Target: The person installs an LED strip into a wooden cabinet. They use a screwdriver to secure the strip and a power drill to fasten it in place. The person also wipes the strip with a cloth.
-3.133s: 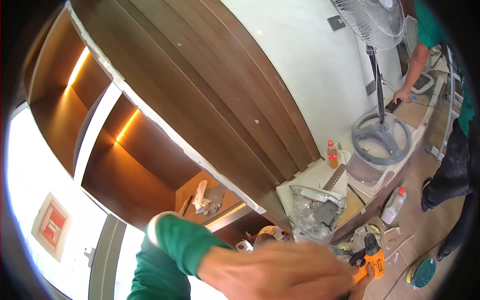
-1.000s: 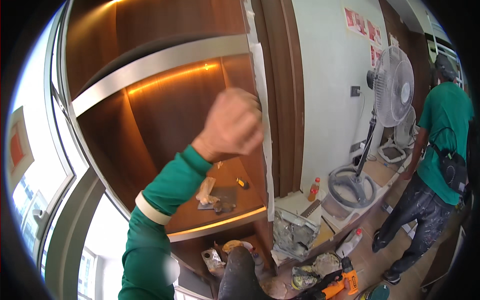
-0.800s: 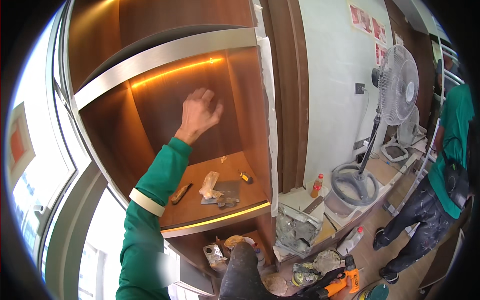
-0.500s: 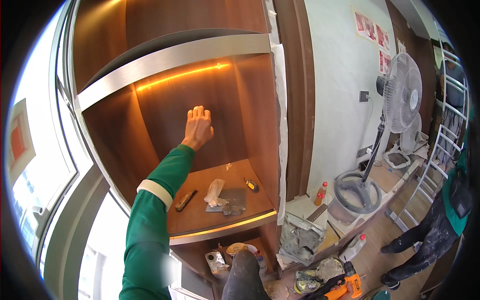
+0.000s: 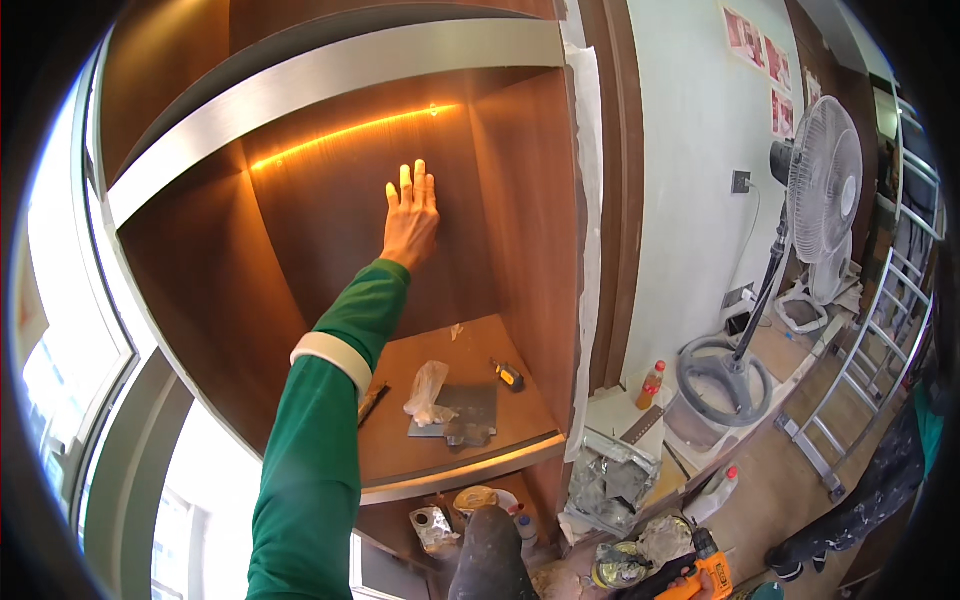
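Observation:
My left hand (image 5: pixel 410 220) is raised inside the lit wooden cabinet (image 5: pixel 530 180), in front of its dark back panel (image 5: pixel 350 220). Its fingers are stretched out and apart, with nothing held; whether the fingertips touch the panel I cannot tell. Below it, on the shelf, lie a crumpled plastic bag (image 5: pixel 427 390), a flat grey plate (image 5: pixel 470 405), a yellow-and-black hand tool (image 5: pixel 510 376) and a dark narrow tool (image 5: pixel 373 402), partly behind my sleeve. At the lower edge my right hand (image 5: pixel 690 580), only partly visible, grips an orange cordless drill (image 5: pixel 714 570).
My knee (image 5: pixel 490 560) is before the lower compartment, which holds a can (image 5: pixel 433 527). At right stand a pedestal fan (image 5: pixel 825 180), a red-capped bottle (image 5: pixel 651 385), a white jug (image 5: pixel 712 495) and an aluminium ladder (image 5: pixel 850 385). A person's leg (image 5: pixel 850 520) shows far right.
My left hand has gone from curled to spread fingers and sits slightly higher on the panel. The view has shifted, and the person at right shows less.

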Tool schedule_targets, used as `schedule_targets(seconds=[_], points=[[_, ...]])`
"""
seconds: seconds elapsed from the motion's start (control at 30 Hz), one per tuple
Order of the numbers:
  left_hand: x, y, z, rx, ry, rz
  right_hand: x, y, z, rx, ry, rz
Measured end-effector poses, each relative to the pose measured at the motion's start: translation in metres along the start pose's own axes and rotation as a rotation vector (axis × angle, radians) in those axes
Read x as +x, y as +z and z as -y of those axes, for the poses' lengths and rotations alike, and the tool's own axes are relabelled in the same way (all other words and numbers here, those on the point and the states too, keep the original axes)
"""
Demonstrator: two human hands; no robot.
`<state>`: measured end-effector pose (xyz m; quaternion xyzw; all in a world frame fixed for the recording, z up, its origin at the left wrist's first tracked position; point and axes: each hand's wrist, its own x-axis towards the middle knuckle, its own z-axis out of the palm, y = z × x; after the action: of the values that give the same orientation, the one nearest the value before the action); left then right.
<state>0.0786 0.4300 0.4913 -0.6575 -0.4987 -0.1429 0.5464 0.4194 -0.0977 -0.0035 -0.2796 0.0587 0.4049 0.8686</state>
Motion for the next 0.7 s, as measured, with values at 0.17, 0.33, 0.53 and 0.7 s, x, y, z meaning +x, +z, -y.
schedule_targets(seconds=[0.17, 0.33, 0.53, 0.7], points=[[0.029, -0.01, 0.019, -0.252, -0.082, -0.151, 0.002, -0.001, 0.0, 0.01, -0.007, -0.007], [0.074, -0.036, 0.033, -0.323, -0.126, -0.02, 0.005, -0.002, 0.002, 0.011, -0.01, -0.024], [0.089, -0.041, 0.03, -0.309, -0.153, 0.033, 0.005, -0.004, 0.007, 0.004, -0.008, -0.051], [0.082, -0.035, 0.022, -0.295, -0.187, -0.035, 0.007, -0.012, 0.012, 0.008, -0.004, -0.059]])
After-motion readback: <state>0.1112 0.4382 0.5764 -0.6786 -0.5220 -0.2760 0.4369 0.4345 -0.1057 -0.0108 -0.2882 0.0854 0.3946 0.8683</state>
